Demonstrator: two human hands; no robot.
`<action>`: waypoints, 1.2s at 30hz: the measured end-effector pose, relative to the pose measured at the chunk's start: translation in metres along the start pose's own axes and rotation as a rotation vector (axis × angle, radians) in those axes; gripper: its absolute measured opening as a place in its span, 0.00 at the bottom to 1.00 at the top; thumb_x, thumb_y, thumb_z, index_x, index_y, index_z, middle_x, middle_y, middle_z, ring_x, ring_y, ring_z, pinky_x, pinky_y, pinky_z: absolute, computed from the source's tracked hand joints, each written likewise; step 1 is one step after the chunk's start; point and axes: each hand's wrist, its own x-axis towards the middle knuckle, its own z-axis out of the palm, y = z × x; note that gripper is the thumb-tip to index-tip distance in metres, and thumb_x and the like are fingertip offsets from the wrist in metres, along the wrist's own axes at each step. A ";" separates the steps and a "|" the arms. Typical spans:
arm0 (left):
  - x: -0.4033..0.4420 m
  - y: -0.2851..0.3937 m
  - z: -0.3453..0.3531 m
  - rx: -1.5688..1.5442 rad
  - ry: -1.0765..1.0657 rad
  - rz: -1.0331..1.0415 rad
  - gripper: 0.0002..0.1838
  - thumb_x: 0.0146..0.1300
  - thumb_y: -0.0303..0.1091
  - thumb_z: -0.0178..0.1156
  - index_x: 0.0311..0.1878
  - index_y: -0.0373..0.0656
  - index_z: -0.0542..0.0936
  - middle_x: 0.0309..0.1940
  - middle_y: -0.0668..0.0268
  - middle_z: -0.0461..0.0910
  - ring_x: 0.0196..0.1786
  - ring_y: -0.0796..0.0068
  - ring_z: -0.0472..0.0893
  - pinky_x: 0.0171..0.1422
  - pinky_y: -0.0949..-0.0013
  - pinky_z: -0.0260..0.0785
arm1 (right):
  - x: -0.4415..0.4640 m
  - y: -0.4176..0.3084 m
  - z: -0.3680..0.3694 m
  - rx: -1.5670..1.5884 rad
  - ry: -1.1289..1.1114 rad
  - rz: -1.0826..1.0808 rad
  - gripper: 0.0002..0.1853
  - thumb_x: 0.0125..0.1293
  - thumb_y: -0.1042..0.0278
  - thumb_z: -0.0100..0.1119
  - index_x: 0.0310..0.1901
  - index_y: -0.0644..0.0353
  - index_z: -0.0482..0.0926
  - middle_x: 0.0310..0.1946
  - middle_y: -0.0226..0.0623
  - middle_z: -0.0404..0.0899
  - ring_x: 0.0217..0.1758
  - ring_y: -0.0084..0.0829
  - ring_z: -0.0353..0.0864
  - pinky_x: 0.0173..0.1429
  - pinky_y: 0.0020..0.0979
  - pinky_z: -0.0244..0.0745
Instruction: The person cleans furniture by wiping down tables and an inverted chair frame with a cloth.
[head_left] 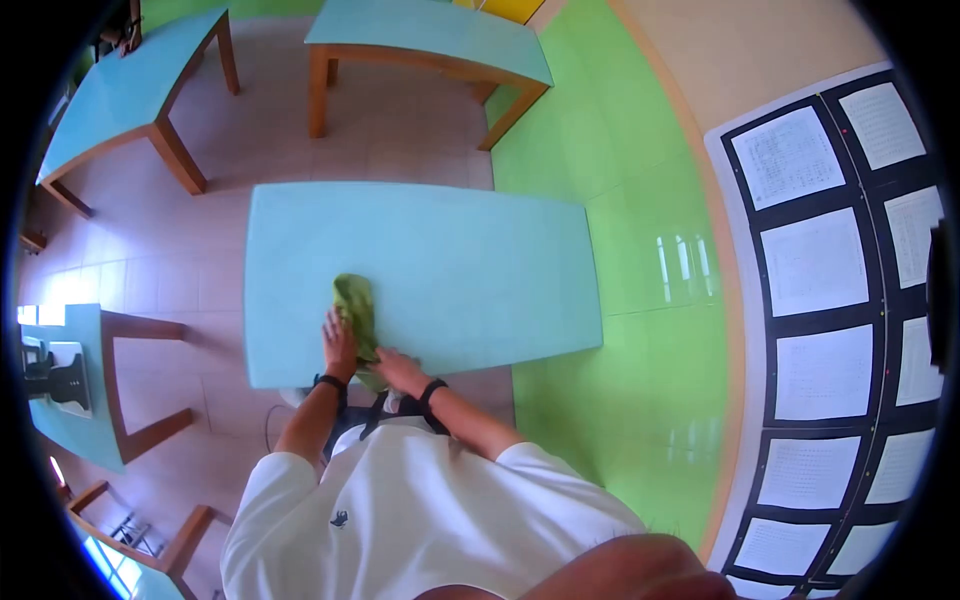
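Observation:
A crumpled green cloth [356, 300] lies on the light blue tabletop [450, 260], close to its near edge, with its lower end hanging toward my body. My left hand [340, 345] rests along the cloth's left side, fingers stretched forward and touching it. On the other side, my right hand [402, 372] has its fingers closed on the near end of the cloth at the table edge. Both wrists wear dark bands. Part of the cloth is hidden beneath and between my hands.
A green tiled wall [610, 240] borders the table's right end, with framed paper sheets [815, 262] above it. Other blue tables stand at the far side [430, 25] and left [130, 85]. A person's hand [130, 45] is at the far-left table. A dark device [62, 380] sits on the left table.

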 end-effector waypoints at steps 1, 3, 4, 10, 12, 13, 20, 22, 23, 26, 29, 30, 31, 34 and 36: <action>0.004 0.023 -0.016 -0.067 -0.071 0.040 0.35 0.61 0.38 0.58 0.69 0.37 0.61 0.76 0.43 0.41 0.79 0.45 0.41 0.78 0.47 0.41 | -0.017 0.017 0.016 0.057 0.017 0.056 0.20 0.64 0.71 0.49 0.56 0.47 0.77 0.51 0.45 0.71 0.49 0.48 0.76 0.50 0.43 0.78; 0.006 0.064 -0.004 -0.159 -0.012 0.243 0.34 0.59 0.39 0.59 0.67 0.39 0.63 0.74 0.44 0.47 0.77 0.48 0.50 0.75 0.47 0.50 | -0.056 0.051 0.012 0.070 0.002 0.040 0.25 0.62 0.73 0.51 0.62 0.43 0.72 0.50 0.44 0.72 0.50 0.47 0.77 0.51 0.44 0.77; 0.009 0.083 0.036 -0.215 -0.013 0.378 0.33 0.58 0.39 0.61 0.66 0.41 0.65 0.73 0.46 0.51 0.75 0.48 0.54 0.74 0.47 0.53 | -0.070 0.068 0.021 0.092 -0.008 0.103 0.28 0.62 0.76 0.49 0.64 0.44 0.69 0.52 0.46 0.73 0.50 0.47 0.77 0.52 0.44 0.77; -0.035 0.131 0.008 -0.200 -0.123 0.493 0.37 0.60 0.43 0.60 0.71 0.44 0.61 0.75 0.49 0.50 0.78 0.50 0.48 0.74 0.44 0.50 | -0.132 0.090 0.001 0.166 -0.001 0.164 0.34 0.54 0.84 0.50 0.65 0.48 0.66 0.55 0.50 0.73 0.50 0.52 0.78 0.54 0.43 0.76; -0.047 0.109 0.000 -0.270 -0.071 0.355 0.41 0.58 0.48 0.62 0.73 0.45 0.59 0.75 0.48 0.47 0.78 0.48 0.44 0.75 0.40 0.47 | -0.123 0.064 -0.017 0.273 -0.093 0.168 0.35 0.55 0.84 0.49 0.66 0.47 0.65 0.59 0.52 0.70 0.50 0.53 0.78 0.53 0.44 0.75; -0.049 0.100 -0.004 -0.272 -0.116 0.299 0.46 0.55 0.52 0.64 0.73 0.45 0.58 0.76 0.47 0.46 0.78 0.47 0.44 0.75 0.39 0.45 | -0.119 0.040 -0.032 0.316 -0.168 0.275 0.37 0.54 0.85 0.48 0.68 0.46 0.62 0.60 0.54 0.70 0.52 0.54 0.78 0.53 0.46 0.75; -0.087 -0.009 0.021 -0.756 0.017 0.184 0.41 0.60 0.45 0.61 0.71 0.33 0.57 0.75 0.47 0.47 0.78 0.52 0.49 0.78 0.53 0.48 | -0.049 -0.020 0.010 0.413 0.128 -0.052 0.42 0.53 0.85 0.48 0.71 0.46 0.57 0.53 0.58 0.75 0.52 0.58 0.77 0.53 0.48 0.75; -0.106 -0.031 0.018 -0.742 -0.062 0.145 0.37 0.61 0.37 0.58 0.70 0.31 0.58 0.75 0.48 0.48 0.78 0.54 0.50 0.78 0.56 0.48 | -0.033 -0.047 -0.020 0.355 -0.005 0.084 0.42 0.52 0.85 0.49 0.71 0.46 0.57 0.50 0.59 0.77 0.50 0.59 0.77 0.52 0.49 0.75; -0.113 -0.038 0.021 -0.524 -0.031 0.246 0.36 0.59 0.33 0.57 0.70 0.32 0.59 0.75 0.49 0.48 0.78 0.54 0.50 0.78 0.56 0.48 | -0.030 -0.056 -0.023 0.282 -0.104 0.215 0.41 0.51 0.85 0.49 0.71 0.47 0.58 0.47 0.59 0.78 0.48 0.60 0.78 0.51 0.50 0.74; -0.123 -0.041 0.012 -0.339 -0.027 0.313 0.35 0.58 0.25 0.51 0.71 0.33 0.57 0.76 0.49 0.47 0.78 0.54 0.50 0.78 0.56 0.48 | -0.028 -0.072 -0.025 0.335 -0.136 0.190 0.40 0.51 0.85 0.49 0.69 0.48 0.60 0.41 0.61 0.79 0.44 0.62 0.78 0.48 0.52 0.74; -0.119 -0.026 -0.003 -0.216 0.005 0.211 0.38 0.56 0.25 0.54 0.72 0.33 0.56 0.76 0.51 0.47 0.78 0.55 0.50 0.78 0.56 0.48 | -0.020 -0.072 -0.001 0.324 -0.018 0.048 0.35 0.50 0.83 0.53 0.64 0.51 0.65 0.36 0.58 0.80 0.42 0.60 0.79 0.45 0.53 0.74; -0.115 -0.024 -0.003 -0.291 0.061 0.222 0.38 0.57 0.26 0.54 0.72 0.35 0.56 0.76 0.53 0.47 0.78 0.56 0.50 0.78 0.56 0.48 | -0.020 -0.076 0.003 0.332 0.040 -0.033 0.33 0.49 0.81 0.55 0.61 0.52 0.67 0.33 0.54 0.81 0.39 0.58 0.80 0.43 0.53 0.75; -0.123 -0.016 -0.001 -0.379 0.104 0.208 0.37 0.59 0.27 0.54 0.73 0.36 0.55 0.77 0.55 0.46 0.78 0.56 0.49 0.78 0.56 0.48 | -0.014 -0.076 0.009 0.279 -0.022 0.087 0.27 0.50 0.81 0.55 0.55 0.53 0.70 0.35 0.51 0.81 0.42 0.55 0.80 0.44 0.53 0.74; -0.140 -0.003 0.017 -0.406 0.208 0.224 0.36 0.61 0.32 0.54 0.73 0.41 0.57 0.76 0.61 0.50 0.77 0.63 0.53 0.78 0.57 0.49 | 0.001 -0.058 0.015 0.061 0.057 -0.163 0.24 0.52 0.79 0.56 0.53 0.54 0.72 0.35 0.48 0.81 0.43 0.52 0.80 0.45 0.51 0.73; -0.129 0.018 0.026 -0.307 0.155 0.213 0.35 0.61 0.33 0.53 0.72 0.41 0.58 0.76 0.61 0.52 0.77 0.64 0.54 0.78 0.58 0.49 | 0.006 -0.047 0.007 0.025 -0.008 -0.184 0.19 0.50 0.81 0.54 0.45 0.54 0.77 0.39 0.46 0.81 0.45 0.52 0.78 0.48 0.49 0.72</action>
